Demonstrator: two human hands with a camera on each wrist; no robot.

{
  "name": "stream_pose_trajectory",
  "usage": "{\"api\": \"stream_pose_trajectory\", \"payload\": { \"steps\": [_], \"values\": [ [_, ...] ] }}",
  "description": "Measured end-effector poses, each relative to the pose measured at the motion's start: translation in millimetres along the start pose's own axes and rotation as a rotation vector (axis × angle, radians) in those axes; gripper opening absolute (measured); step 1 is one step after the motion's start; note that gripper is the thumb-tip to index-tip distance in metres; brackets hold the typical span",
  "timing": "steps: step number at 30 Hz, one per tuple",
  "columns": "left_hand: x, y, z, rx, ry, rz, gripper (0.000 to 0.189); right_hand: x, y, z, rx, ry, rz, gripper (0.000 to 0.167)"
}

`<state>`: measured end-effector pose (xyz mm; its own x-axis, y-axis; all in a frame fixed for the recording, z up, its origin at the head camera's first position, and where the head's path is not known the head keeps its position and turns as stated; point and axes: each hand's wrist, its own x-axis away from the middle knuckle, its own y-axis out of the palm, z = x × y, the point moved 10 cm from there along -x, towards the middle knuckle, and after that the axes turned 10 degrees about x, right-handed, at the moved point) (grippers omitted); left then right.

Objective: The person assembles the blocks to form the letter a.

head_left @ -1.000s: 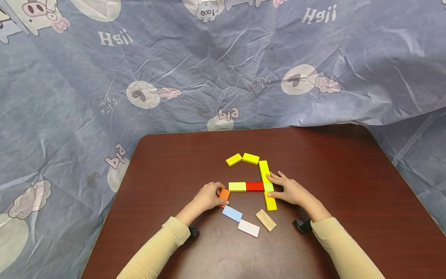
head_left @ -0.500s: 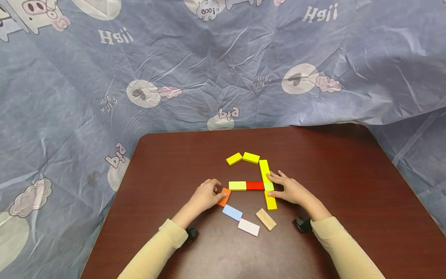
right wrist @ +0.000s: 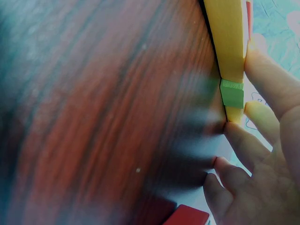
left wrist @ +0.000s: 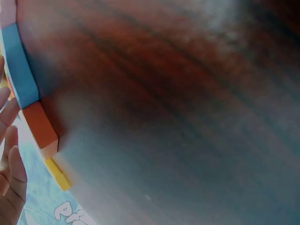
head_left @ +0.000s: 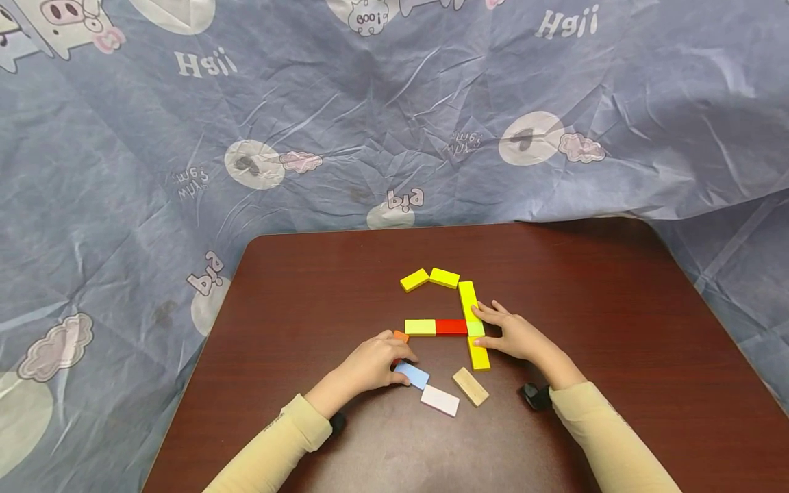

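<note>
My left hand (head_left: 374, 364) hovers around the left end of a blue block (head_left: 418, 376), thumb on the near side and fingers on the far side; contact is unclear. An orange block (head_left: 401, 336), partly hidden by those fingers, lies just beyond. In the left wrist view, blue (left wrist: 19, 65) and orange (left wrist: 41, 125) blocks stand end to end beside loosely spread fingers. My right hand (head_left: 516, 334) rests its thumb on a yellow block (head_left: 479, 356) and a fingertip by a longer yellow stretch (head_left: 467, 296). A light green block (head_left: 475, 329) sits between them.
A pale yellow block (head_left: 420, 328) and a red block (head_left: 451, 328) run leftward from the green one. Two yellow blocks (head_left: 444, 277) curve at the back. White (head_left: 440, 400) and bare wood (head_left: 470, 387) blocks lie in front on the brown table (head_left: 296, 287).
My left hand has let go of the orange block, leaving it in place, and has moved toward me and right to the blue block. The right hand stays put.
</note>
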<state>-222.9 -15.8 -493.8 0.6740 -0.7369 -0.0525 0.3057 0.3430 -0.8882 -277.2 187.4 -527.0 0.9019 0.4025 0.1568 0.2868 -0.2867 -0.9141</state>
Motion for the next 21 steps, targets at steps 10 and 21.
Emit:
{"api": "stream_pose_trajectory", "payload": {
  "steps": [10, 21],
  "values": [
    [1.4, 6.6, 3.5, -0.023, 0.031, 0.010, 0.024, 0.1, 0.5, 0.4, -0.010, 0.004, 0.003, 0.076],
    [5.6, 7.8, 2.7, -0.013, -0.004, 0.001, 0.025, 0.0, 1.8, 2.1, -0.008, -0.005, 0.003, 0.075]
  ]
}}
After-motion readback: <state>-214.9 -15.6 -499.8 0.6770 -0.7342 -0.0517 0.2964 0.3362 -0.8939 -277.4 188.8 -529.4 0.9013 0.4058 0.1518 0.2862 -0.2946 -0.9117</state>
